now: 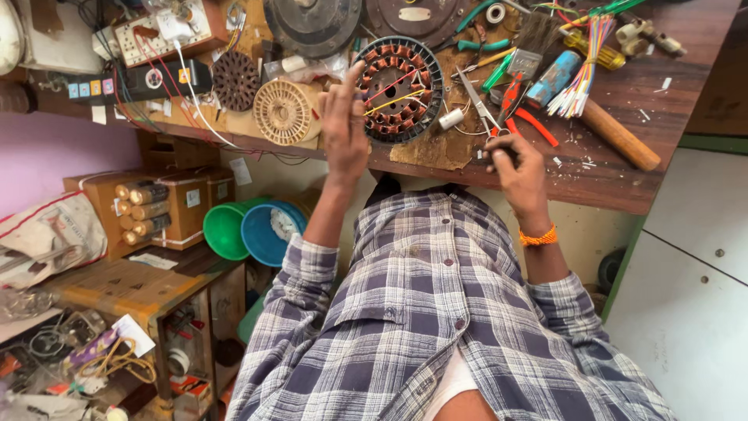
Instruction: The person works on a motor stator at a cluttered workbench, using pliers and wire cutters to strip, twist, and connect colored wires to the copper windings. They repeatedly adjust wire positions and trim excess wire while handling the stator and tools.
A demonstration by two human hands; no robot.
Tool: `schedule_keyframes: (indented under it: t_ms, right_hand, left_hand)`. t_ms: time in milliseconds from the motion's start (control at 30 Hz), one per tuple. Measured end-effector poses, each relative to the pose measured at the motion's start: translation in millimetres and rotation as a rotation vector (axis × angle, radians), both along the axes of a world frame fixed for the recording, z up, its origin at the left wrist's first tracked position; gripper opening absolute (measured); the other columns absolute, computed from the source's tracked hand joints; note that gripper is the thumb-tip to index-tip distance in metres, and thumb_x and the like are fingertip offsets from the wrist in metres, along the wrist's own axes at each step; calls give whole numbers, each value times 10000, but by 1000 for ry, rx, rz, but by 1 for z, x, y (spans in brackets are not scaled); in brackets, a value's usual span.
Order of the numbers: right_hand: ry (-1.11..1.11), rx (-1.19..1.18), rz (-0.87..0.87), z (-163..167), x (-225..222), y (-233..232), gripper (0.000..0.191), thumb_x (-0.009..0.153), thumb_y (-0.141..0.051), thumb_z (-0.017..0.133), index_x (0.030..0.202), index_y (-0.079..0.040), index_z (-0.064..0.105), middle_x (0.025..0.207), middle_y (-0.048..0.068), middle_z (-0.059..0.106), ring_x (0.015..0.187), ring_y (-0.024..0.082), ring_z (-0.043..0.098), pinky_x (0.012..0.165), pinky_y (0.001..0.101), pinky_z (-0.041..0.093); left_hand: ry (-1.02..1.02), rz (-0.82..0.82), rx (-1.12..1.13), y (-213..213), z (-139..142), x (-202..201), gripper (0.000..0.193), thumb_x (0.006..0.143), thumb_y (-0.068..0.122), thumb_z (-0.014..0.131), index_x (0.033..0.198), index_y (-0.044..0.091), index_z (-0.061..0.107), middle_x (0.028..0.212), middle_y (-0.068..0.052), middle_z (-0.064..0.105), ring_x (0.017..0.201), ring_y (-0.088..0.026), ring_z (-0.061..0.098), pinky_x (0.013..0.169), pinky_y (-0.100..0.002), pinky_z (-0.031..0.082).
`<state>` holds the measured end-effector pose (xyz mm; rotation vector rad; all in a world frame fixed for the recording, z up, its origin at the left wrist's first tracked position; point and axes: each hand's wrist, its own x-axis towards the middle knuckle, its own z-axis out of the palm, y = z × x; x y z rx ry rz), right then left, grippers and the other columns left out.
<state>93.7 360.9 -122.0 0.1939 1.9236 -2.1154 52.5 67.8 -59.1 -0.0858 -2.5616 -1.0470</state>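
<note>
Two bare hands work at the near edge of a cluttered wooden bench (615, 183), seen from a head camera that looks down past a blue-and-white checked shirt (436, 327). Our left hand (345, 129) is raised with its fingers pointing up and loosely spread; its fingertips overlap the rim of a round motor stator (401, 87), whose copper coils ring an open centre crossed by red and yellow wires. We cannot tell whether this hand truly touches the stator or merely hovers before it, and its grip encloses nothing that we can see. Our right hand (518, 173), with an orange band at the wrist, is curled into a closed grip around the dark handles of a pair of scissors (479, 105), whose blades point away across the bench toward the stator. The stator lies flat on the bench, between a beige slotted disc (284, 111) on its left and the scissors on its right. Beyond the right hand lie red-handled pliers (523, 113), a bundle of coloured wires (580, 70), a blue cylinder (552, 78) and a wooden handle (619, 134). Below the bench, at the left, a green bowl (224, 230) and a blue bowl (269, 232) sit side by side.
</note>
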Motion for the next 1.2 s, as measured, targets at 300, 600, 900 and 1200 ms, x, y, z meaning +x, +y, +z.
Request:
schedule_keyframes:
  t_ms: [300,600,900,1200]
  right_hand:
    - [591,641,186,69,-48,-105,336,1007,-94,688,1343,-76,683,1068,130,623,901,296,648,779,419,539]
    - [657,850,86,71,-59,-149,135,953,-182,783,1035,-88,729,976,83,670,800,268,681,679,396,530]
    - [611,570,3,51,-42,-156,253,902,118,687,1084,-54,724,1045,101,717,942,231,726,807,336,573]
    - [531,817,161,89,-36,-168,297,854,-174,862,1127,-106,767,919,101,664,658,225,652,576,369,510]
  left_hand:
    - [-84,-34,918,-41,63,-6,537,1066,102,615,1551,108,384,1055,-58,705,974,-91,693,881,-274,607]
    - [15,-220,1224,-99,40,3,651,962,170,806,1515,96,471,973,-39,751,820,-54,640,725,-182,496]
    - [-344,-294,1214,-124,1,18,307,1015,96,736,1288,30,613,1074,-99,782,1002,-118,730,906,-229,577]
    - [-501,-541,692,-120,27,15,132,1029,67,657,1138,37,725,998,-68,794,799,-102,723,702,-248,607]
